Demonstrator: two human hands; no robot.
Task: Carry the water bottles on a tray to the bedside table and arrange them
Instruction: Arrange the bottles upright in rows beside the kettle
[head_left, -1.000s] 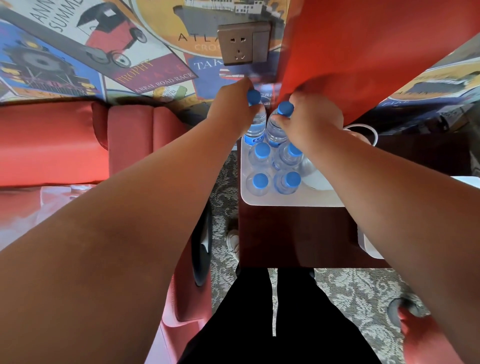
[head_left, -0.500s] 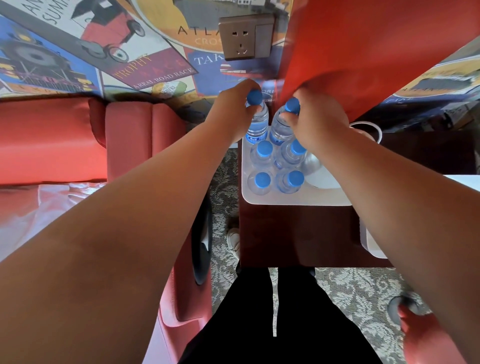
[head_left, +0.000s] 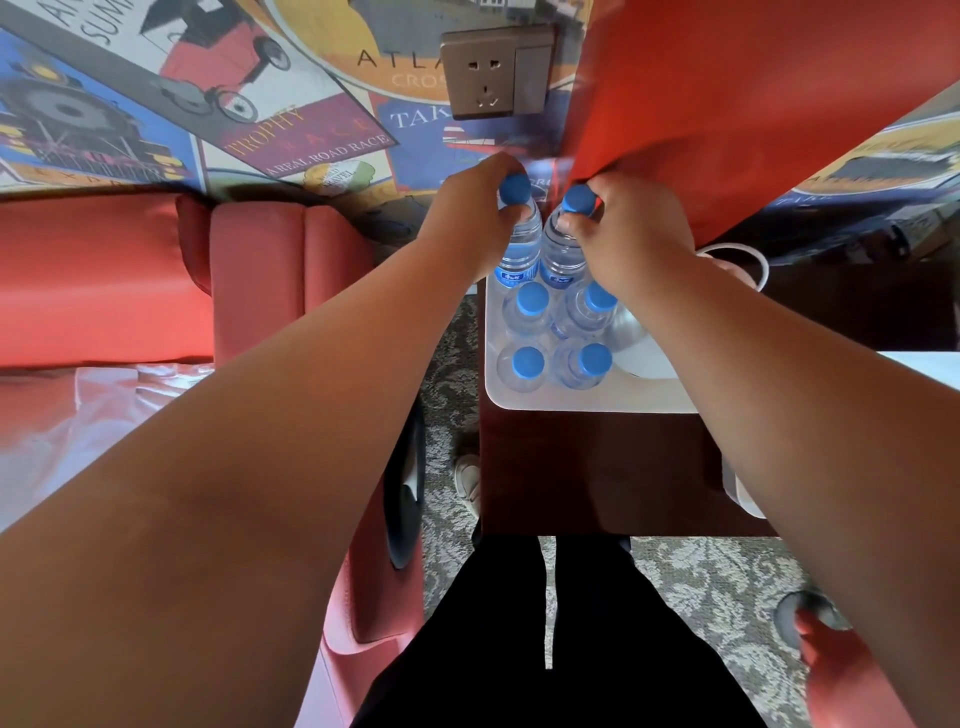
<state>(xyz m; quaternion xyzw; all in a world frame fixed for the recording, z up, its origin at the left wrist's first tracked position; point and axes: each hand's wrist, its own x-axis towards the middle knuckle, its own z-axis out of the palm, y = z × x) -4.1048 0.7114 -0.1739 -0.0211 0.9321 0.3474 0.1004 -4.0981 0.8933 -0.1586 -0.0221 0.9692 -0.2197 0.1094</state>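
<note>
Nearest me are my black trousers (head_left: 561, 639) and the patterned carpet (head_left: 727, 577), then the dark wooden counter (head_left: 597, 467). On it sits a white tray (head_left: 587, 400), its near rim bare. Four water bottles stand upright on the tray in two rows: the near pair (head_left: 553, 366) side by side, the middle pair (head_left: 563, 312) just behind them. All are clear plastic with blue caps.

At the far end of the tray my left hand (head_left: 467, 218) is curled around the neck of the far left bottle (head_left: 517, 244), fingers (head_left: 511, 213) closed just under its blue cap. My right hand (head_left: 634, 234) grips the far right bottle (head_left: 561, 249) the same way, thumb and fingers wrapped about the neck below the cap. These two bottles touch each other and carry blue labels with white print too small for me to read. Whether their bases rest on the tray I cannot tell.

To my left is a red bed headboard (head_left: 249, 280). Beyond my hands, a wall socket (head_left: 493, 70) sits on wallpaper (head_left: 208, 93) printed with "TROPHY RACE" and "A REAL ROAD RACE".
</note>
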